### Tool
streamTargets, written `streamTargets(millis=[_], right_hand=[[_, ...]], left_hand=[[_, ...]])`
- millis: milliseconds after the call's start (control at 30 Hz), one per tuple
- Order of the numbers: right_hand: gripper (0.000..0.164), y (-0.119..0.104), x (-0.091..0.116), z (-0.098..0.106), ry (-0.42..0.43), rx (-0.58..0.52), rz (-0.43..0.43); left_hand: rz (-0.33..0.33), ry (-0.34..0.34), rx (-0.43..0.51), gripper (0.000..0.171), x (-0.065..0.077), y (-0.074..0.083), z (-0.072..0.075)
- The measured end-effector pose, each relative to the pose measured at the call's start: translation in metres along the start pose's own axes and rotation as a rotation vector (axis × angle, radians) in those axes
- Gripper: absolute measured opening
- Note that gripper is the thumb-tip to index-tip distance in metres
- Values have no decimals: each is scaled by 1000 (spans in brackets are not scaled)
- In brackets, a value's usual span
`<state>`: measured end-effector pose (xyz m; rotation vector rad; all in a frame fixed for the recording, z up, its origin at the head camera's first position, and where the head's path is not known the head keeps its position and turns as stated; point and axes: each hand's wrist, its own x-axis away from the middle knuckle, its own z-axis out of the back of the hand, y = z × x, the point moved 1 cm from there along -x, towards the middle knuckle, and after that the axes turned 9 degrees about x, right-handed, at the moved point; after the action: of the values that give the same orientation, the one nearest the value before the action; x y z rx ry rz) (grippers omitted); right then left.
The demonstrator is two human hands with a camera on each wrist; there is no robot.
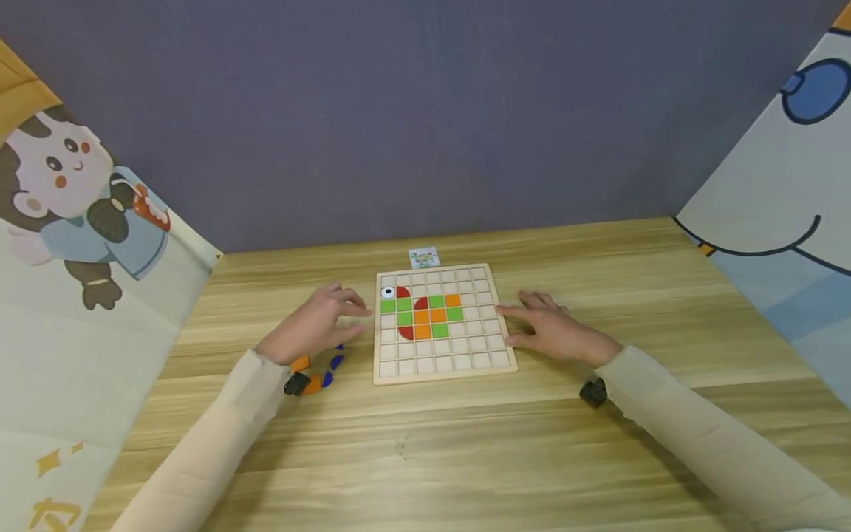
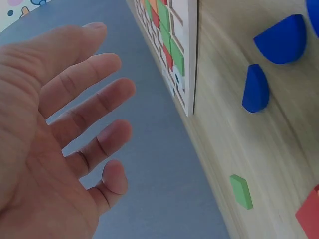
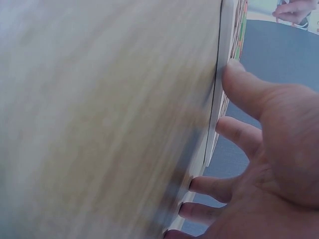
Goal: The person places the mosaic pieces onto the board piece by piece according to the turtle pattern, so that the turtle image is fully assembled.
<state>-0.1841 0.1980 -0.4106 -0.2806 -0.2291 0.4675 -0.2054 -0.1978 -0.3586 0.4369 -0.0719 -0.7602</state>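
Observation:
A square wooden grid board (image 1: 480,336) lies on the table. Green, orange and red tiles fill part of it, and a white eye tile (image 1: 388,292) sits near its upper left corner. Just left of the board hovers my left hand (image 1: 319,318), fingers relaxed and apart, holding nothing; the left wrist view shows its bare palm. My right hand (image 1: 548,325) touches the board's right edge with thumb and index fingertips, its other fingers spread. Loose blue half-round pieces (image 2: 284,40) and a green piece (image 2: 241,191) lie near the left hand.
Behind the board lies a small picture card (image 1: 424,257). Loose orange pieces (image 1: 312,386) are partly hidden by the left wrist, and a red piece (image 2: 311,214) shows at the left wrist view's edge. A dark panel (image 1: 425,133) stands along the table's (image 1: 425,458) back.

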Motion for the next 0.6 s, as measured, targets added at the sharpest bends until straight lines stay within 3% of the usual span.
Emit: streamTargets(millis=[300, 600], right_hand=[[62, 2, 2, -1, 9, -9, 0], [62, 1, 1, -1, 6, -11, 3]], left_hand=[[37, 25, 44, 27, 16, -2, -3], [42, 43, 41, 35, 50, -12, 1]])
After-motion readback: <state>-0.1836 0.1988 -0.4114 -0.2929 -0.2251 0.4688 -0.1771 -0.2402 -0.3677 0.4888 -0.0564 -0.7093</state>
